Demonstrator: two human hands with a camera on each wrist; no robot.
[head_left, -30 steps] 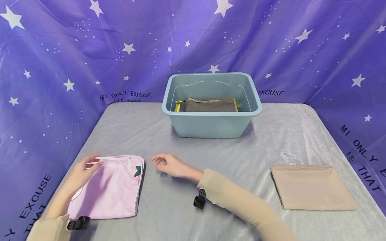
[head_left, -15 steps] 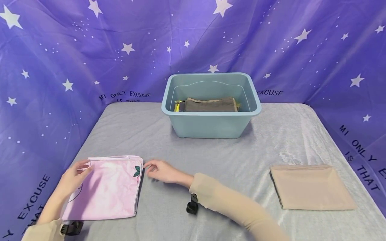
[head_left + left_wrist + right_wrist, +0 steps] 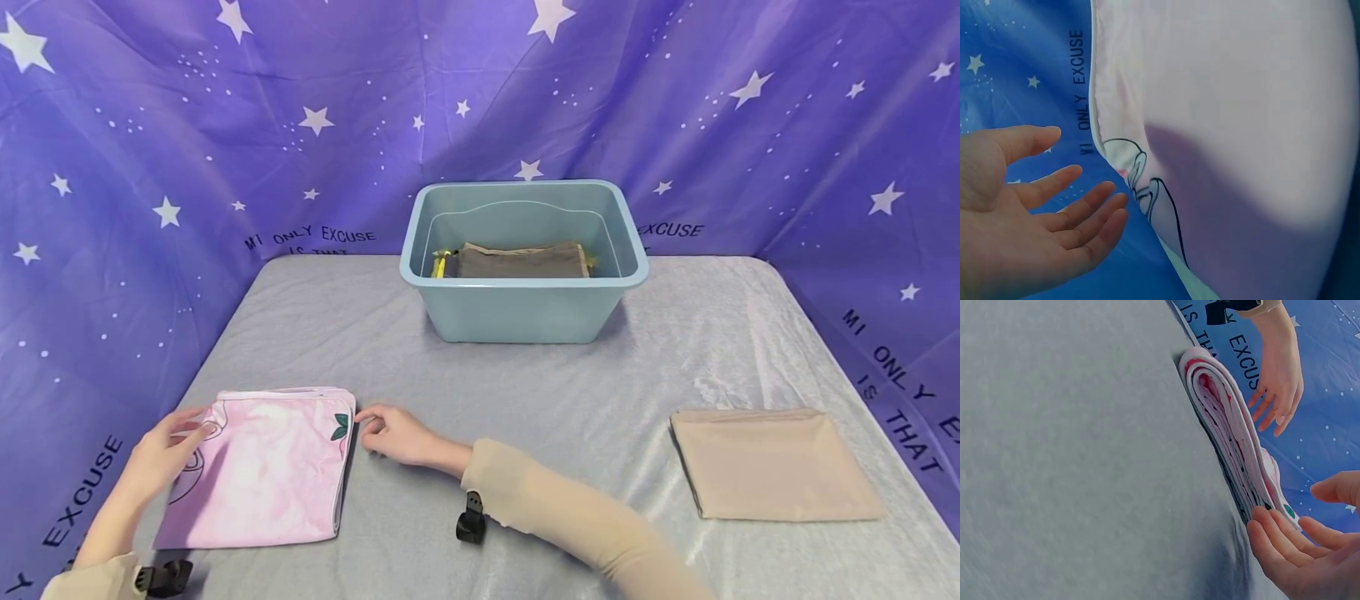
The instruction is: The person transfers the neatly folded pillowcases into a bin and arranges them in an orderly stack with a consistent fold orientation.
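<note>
The folded pink cloth (image 3: 258, 467) lies flat at the near left of the grey table cover (image 3: 525, 392), its layered fold edge facing right (the right wrist view shows the stacked plies well), with a small green leaf print at its far right corner. Over the last second both hands have closed in on it: the right hand (image 3: 393, 433) has slid leftward across the table until its fingertips sit just beside the cloth's far right corner, and the left hand (image 3: 161, 450) has drawn back toward the cloth's far left corner, where that corner is now turned up a little to show a dark line drawing. Judging from this, the hands are bracketing the cloth from either side, likely in readiness to take hold, though no grip is made yet. The left hand is spread, fingers straight and relaxed, at the cloth's left edge; whether it touches the fabric I cannot tell. The right hand's fingers are loosely extended, holding nothing. Farther off, a blue-grey plastic bin (image 3: 525, 312) stands at mid-table with a folded brown cloth (image 3: 521, 261) inside, and a folded beige cloth (image 3: 772, 467) lies well apart at the right.
</note>
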